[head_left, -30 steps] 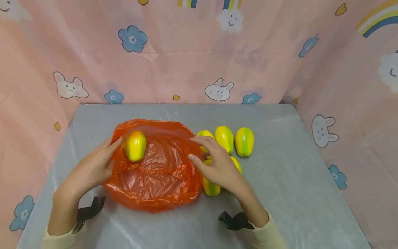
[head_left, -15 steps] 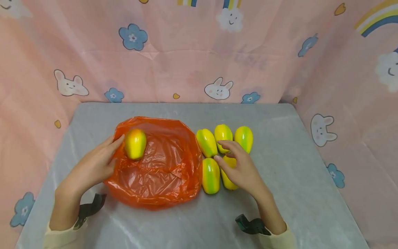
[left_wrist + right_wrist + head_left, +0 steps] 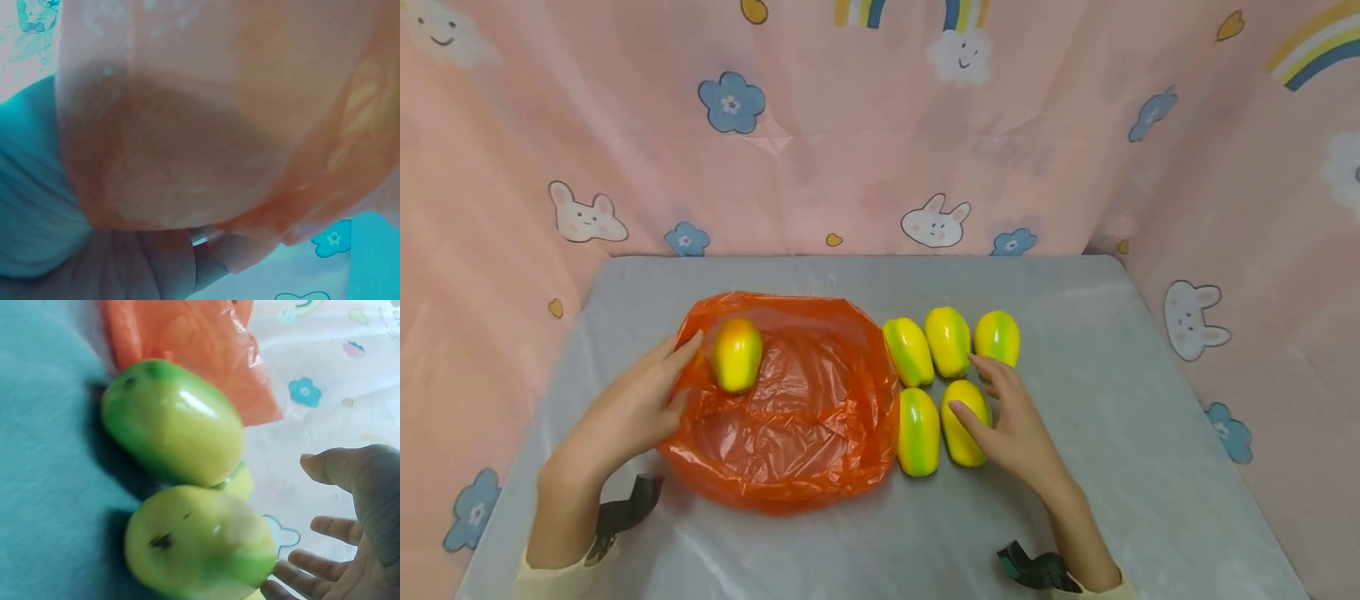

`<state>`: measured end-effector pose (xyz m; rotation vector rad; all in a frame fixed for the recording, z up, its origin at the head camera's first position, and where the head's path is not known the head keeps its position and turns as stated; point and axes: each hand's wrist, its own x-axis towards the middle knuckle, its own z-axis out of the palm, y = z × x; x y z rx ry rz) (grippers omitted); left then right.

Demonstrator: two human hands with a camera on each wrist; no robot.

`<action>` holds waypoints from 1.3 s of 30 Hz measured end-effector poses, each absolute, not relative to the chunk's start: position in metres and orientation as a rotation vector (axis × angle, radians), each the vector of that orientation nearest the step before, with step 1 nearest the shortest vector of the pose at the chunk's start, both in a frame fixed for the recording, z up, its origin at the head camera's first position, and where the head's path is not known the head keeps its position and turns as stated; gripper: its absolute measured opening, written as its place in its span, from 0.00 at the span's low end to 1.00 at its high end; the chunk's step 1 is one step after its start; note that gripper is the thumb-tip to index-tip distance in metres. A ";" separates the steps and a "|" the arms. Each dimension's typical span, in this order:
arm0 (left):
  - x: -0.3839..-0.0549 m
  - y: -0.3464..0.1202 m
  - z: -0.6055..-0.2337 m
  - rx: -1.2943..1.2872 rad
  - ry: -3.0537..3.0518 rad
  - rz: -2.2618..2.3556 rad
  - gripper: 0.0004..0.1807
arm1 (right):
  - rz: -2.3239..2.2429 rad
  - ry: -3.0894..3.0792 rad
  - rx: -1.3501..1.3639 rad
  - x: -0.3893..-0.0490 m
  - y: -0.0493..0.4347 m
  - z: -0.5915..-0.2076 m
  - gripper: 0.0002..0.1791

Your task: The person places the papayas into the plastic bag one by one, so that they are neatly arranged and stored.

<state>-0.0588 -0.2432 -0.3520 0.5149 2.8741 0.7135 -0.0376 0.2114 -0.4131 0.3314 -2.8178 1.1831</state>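
In the head view an orange plastic bag (image 3: 805, 417) lies wide-mouthed on the grey table, a yellow mango (image 3: 737, 357) in its left part. My left hand (image 3: 625, 408) holds the bag's left rim; in the left wrist view the orange film (image 3: 187, 150) hides much of that hand. Several yellow-green mangoes stand right of the bag. My right hand (image 3: 1018, 425) is spread at the near right mango (image 3: 964, 421), thumb and fingertips overlapping its right side. In the right wrist view these fingers (image 3: 337, 530) are apart, beside a mango (image 3: 200, 544).
Another mango (image 3: 919, 433) stands close against the bag's right side. Three more form a row behind, the rightmost mango (image 3: 997, 337) slightly apart. A pink printed curtain (image 3: 850, 167) rises behind the grey table (image 3: 1150, 467) and along its sides.
My right hand has left the bag's right rim and moved right, over to the near right mango. My left hand stays at the bag's left rim.
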 end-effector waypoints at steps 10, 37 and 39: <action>-0.061 -0.245 -0.350 0.458 2.837 0.744 0.45 | 1.136 -2.874 0.266 -0.034 0.223 -0.429 0.37; -0.062 -0.243 -0.347 0.403 2.814 0.756 0.43 | 1.072 -3.115 0.178 -0.031 0.230 -0.426 0.42; -0.060 -0.242 -0.348 0.406 2.811 0.751 0.44 | 1.100 -3.127 0.165 -0.030 0.231 -0.425 0.43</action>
